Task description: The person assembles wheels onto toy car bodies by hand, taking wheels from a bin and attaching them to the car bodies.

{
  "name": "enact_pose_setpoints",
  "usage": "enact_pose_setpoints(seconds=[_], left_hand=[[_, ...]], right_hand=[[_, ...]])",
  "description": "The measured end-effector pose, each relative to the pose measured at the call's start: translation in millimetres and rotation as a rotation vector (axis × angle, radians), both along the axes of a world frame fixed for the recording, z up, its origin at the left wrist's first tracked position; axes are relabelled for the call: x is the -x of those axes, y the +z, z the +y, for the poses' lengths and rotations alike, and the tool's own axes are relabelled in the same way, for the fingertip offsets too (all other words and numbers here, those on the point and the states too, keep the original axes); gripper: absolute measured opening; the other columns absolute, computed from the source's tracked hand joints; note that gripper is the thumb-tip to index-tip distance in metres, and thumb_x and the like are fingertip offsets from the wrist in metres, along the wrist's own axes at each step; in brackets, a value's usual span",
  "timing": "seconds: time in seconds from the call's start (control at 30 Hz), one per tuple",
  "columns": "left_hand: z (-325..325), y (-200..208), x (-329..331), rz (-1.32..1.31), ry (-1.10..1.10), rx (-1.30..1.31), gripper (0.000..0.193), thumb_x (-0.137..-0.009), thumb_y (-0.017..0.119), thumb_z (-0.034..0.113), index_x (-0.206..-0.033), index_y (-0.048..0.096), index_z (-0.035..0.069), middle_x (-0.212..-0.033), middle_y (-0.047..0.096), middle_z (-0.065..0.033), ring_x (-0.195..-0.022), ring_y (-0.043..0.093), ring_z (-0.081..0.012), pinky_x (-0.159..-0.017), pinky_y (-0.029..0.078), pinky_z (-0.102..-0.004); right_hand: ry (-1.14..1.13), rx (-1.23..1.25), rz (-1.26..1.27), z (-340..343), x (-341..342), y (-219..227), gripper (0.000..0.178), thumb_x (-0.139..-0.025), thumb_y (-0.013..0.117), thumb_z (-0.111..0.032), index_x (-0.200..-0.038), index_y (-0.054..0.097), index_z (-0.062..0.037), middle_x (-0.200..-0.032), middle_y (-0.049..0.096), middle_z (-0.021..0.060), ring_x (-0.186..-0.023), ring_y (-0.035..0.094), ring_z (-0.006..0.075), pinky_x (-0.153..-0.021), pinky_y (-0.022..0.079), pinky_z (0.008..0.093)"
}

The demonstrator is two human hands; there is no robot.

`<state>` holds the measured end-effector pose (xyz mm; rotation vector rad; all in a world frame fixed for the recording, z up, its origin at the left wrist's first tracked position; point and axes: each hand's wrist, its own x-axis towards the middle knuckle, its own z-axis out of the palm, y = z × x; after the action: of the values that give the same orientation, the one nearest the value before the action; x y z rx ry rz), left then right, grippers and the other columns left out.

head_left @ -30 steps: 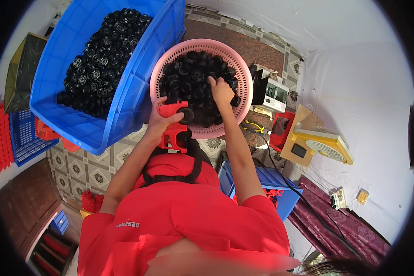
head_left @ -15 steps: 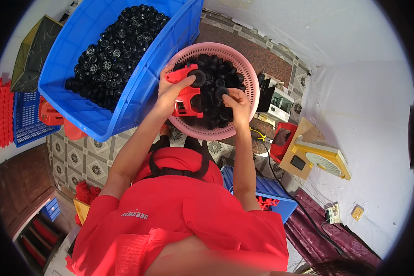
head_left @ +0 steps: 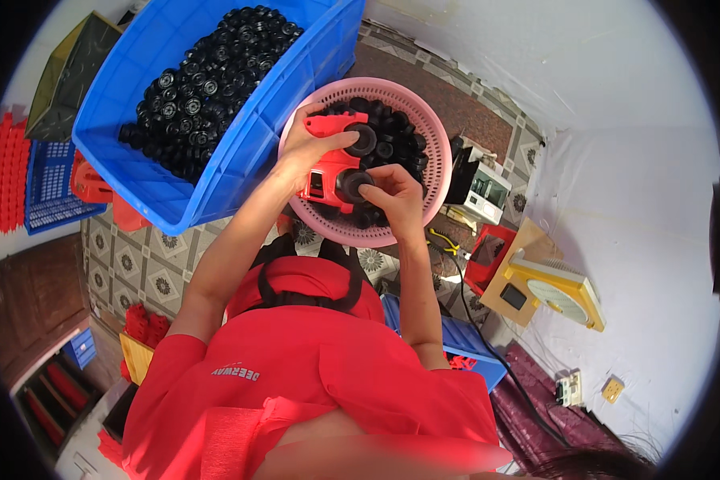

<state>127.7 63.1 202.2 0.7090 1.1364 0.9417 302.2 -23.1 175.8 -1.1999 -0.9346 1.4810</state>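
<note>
Moved left since the earlier frame, the black wheel (head_left: 351, 186) pinched in the right grip (head_left: 398, 197) apparently touches the red plastic body (head_left: 326, 164). The left grip (head_left: 306, 150) clasps that body, thumb by an upper wheel (head_left: 363, 140), seemingly steadying it over the pink basket (head_left: 438, 144), where loose wheels (head_left: 397, 126) lie handy; alongside stands a blue crate (head_left: 256, 132).

The place looks like a small assembly workshop: a large blue plastic crate (head_left: 296, 92) heaped with glossy black round wheels (head_left: 204, 92), a round pink perforated plastic basket (head_left: 438, 148) full of black wheel-like pieces (head_left: 384, 150), stacked red plastic parts (head_left: 0, 184) and yellow-handled pliers (head_left: 450, 249) show it, though the grey patterned tile floor (head_left: 152, 254) and shiny maroon curtain (head_left: 522, 418) suit a home
</note>
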Motion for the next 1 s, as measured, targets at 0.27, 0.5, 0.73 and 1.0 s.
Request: enact_pose_setpoints(seconds=[0.27, 0.5, 0.73, 1.0], left_hand=[[0.3, 38.7, 11.9, -0.005, 0.134, -0.045, 0.083, -0.07, 0.082, -0.001, -0.137, 0.032, 0.007, -0.11, 0.062, -0.0143, -0.093, 0.066, -0.0216, -0.075, 0.059, -0.0372], [3.2, 53.6, 43.2, 0.167, 0.044, -0.208, 0.088, -0.064, 0.088, 0.007, -0.134, 0.036, 0.007, -0.107, 0.063, -0.0115, -0.093, 0.065, -0.0185, -0.078, 0.057, -0.0342], [11.3, 90.3, 102.0, 0.003, 0.018, -0.279, 0.089, -0.061, 0.09, 0.011, -0.132, 0.037, 0.004, -0.108, 0.062, -0.0114, -0.097, 0.063, -0.0184, -0.082, 0.055, -0.0334], [31.9, 126.5, 171.1, -0.022, -0.052, -0.341, 0.093, -0.058, 0.091, 0.015, -0.133, 0.037, 0.003, -0.112, 0.058, -0.0117, -0.097, 0.061, -0.0179, -0.084, 0.054, -0.0336]], right_hand=[[0.071, -0.178, 0.163, 8.9, 6.0, 31.2, 0.027, -0.077, 0.072, 0.008, -0.103, 0.064, 0.0015, -0.093, 0.068, 0.005, -0.085, 0.064, 0.0099, -0.077, 0.052, 0.024], [0.075, -0.172, 0.067, 14.7, 39.6, 47.7, 0.026, -0.078, 0.072, 0.008, -0.102, 0.063, 0.0017, -0.091, 0.067, 0.0048, -0.081, 0.064, 0.0091, -0.074, 0.052, 0.0228], [-0.091, -0.23, 0.05, 15.5, 90.4, 70.6, 0.027, -0.075, 0.07, 0.012, -0.098, 0.063, 0.0015, -0.09, 0.067, 0.0059, -0.08, 0.064, 0.0107, -0.073, 0.052, 0.022], [-0.157, -0.477, -0.019, 17.7, 168.9, 116.1, 0.029, -0.073, 0.066, 0.016, -0.098, 0.063, 0.0014, -0.093, 0.067, 0.0091, -0.082, 0.064, 0.0126, -0.077, 0.052, 0.0259]])
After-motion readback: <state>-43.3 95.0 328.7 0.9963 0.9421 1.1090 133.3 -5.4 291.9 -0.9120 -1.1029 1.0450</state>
